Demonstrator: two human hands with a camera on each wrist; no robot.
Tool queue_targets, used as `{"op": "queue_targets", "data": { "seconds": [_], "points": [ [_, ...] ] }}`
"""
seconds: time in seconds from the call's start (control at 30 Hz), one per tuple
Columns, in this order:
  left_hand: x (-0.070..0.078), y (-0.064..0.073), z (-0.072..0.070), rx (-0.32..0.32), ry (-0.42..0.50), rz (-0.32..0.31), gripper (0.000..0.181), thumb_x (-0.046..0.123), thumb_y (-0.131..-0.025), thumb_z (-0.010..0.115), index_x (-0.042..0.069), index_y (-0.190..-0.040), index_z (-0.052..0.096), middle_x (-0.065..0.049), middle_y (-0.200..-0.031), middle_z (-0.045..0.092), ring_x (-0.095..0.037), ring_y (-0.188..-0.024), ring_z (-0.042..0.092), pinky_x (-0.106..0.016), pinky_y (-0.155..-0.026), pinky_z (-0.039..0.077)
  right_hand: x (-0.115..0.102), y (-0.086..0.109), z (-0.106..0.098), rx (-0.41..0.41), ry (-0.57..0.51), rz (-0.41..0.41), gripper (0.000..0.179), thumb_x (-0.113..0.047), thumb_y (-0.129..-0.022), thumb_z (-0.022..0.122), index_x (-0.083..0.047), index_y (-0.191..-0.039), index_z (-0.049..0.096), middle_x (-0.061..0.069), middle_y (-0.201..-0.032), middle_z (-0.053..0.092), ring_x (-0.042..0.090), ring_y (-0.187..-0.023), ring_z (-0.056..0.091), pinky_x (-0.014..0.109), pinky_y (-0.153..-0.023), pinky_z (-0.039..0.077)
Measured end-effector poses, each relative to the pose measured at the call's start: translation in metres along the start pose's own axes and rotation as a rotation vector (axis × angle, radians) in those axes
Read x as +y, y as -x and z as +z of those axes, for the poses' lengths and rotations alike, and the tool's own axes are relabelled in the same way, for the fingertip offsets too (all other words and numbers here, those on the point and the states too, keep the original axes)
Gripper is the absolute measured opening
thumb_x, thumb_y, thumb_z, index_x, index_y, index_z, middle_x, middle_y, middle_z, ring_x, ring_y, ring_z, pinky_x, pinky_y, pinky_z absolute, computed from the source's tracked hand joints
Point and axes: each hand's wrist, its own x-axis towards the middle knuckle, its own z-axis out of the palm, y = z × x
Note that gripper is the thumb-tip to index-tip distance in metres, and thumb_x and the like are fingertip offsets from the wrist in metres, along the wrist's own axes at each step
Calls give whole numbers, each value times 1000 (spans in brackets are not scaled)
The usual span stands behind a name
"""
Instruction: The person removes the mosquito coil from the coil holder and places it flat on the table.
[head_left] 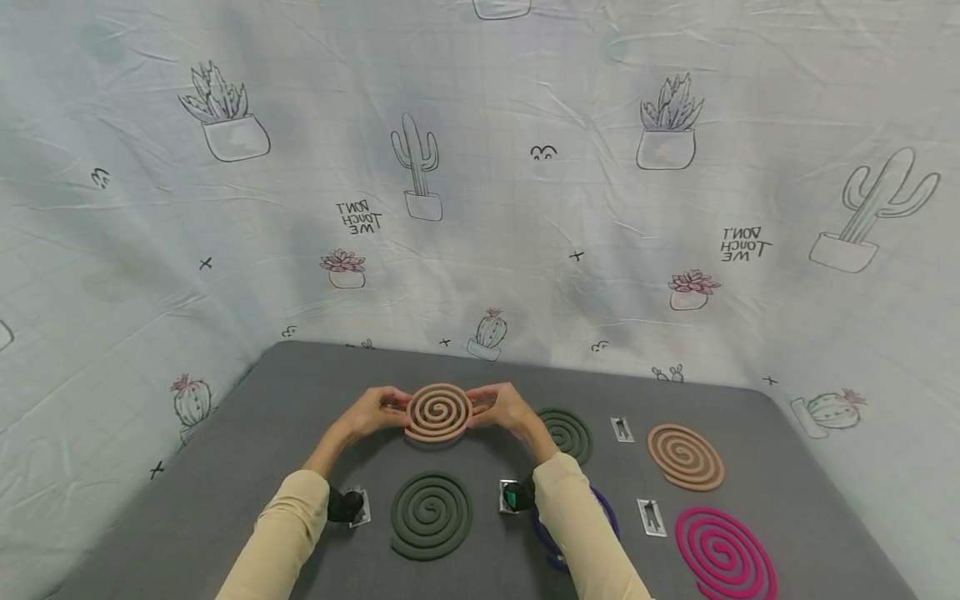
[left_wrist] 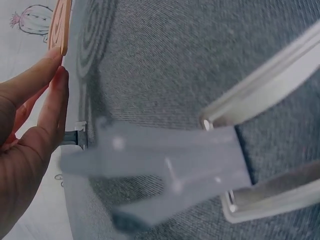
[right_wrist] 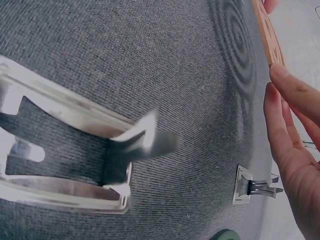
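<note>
An orange-tan mosquito coil [head_left: 439,412] is held up above the grey table between both hands, its spiral face toward the head camera. My left hand [head_left: 377,412] pinches its left edge between thumb and fingers. The right hand [head_left: 501,407] pinches the opposite edge the same way. In the left wrist view the coil [left_wrist: 60,27] appears nearly edge-on, gripped at the fingertips [left_wrist: 54,52]; the right wrist view also shows the coil [right_wrist: 268,37] edge-on. Its shadow falls on the cloth below. Nearer the body, a dark green coil [head_left: 432,515] lies flat between the forearms.
Right of the arms lie another green coil [head_left: 567,435], an orange-tan coil [head_left: 686,457] and a magenta coil [head_left: 726,553]. The right forearm partly covers a blue coil [head_left: 604,510]. Several metal coil stands [head_left: 651,517] sit on the table. A printed curtain hangs behind.
</note>
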Motion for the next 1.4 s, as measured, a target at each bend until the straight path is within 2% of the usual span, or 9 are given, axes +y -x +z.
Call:
{"op": "queue_targets", "data": {
  "seconds": [0.17,0.33,0.67,0.83,1.07,1.4],
  "points": [
    [-2,-1,2,-10,-50,6,37,-15,-95,74,-26,-126,58,-44,-125,62,-58,-117,70,-50,-93,68,1,-1,2,-5,30,19,52,21,-88,78,18,-138,64,36,-141,67,48,-126,72,44,-100,67],
    [-6,-3,2,-14,-85,14,41,-14,-94,76,-26,-129,58,-44,-127,63,-58,-116,71,-51,-93,68,2,-1,4,7,63,44,53,21,-86,80,17,-138,65,35,-141,67,46,-126,72,43,-99,67],
    [-9,-6,-1,-46,-117,17,46,-12,-94,78,-25,-134,59,-43,-129,64,-55,-116,72,-48,-93,68,3,-3,6,10,133,72,53,20,-84,83,18,-134,67,31,-126,74,43,-117,76,38,-94,68],
    [-10,-7,-1,-51,-146,-12,48,-9,-93,80,-23,-135,61,-40,-130,66,-52,-116,73,-48,-93,67,3,-6,8,46,191,86,52,19,-80,87,14,-129,72,25,-117,78,36,-108,79,35,-89,68],
    [-14,-8,0,-51,-208,-1,47,-8,-92,83,-22,-133,63,-37,-126,70,-48,-115,74,-48,-95,67,2,-8,13,112,270,108,47,14,-74,94,7,-118,80,15,-102,82,15,-87,76,28,-80,66],
    [-15,-11,-1,-45,-218,-33,47,-9,-91,84,-21,-132,65,-34,-122,73,-45,-111,77,-42,-89,69,0,-12,19,121,344,94,45,13,-73,96,8,-115,81,16,-102,83,14,-85,77,25,-79,65]
  ]
}}
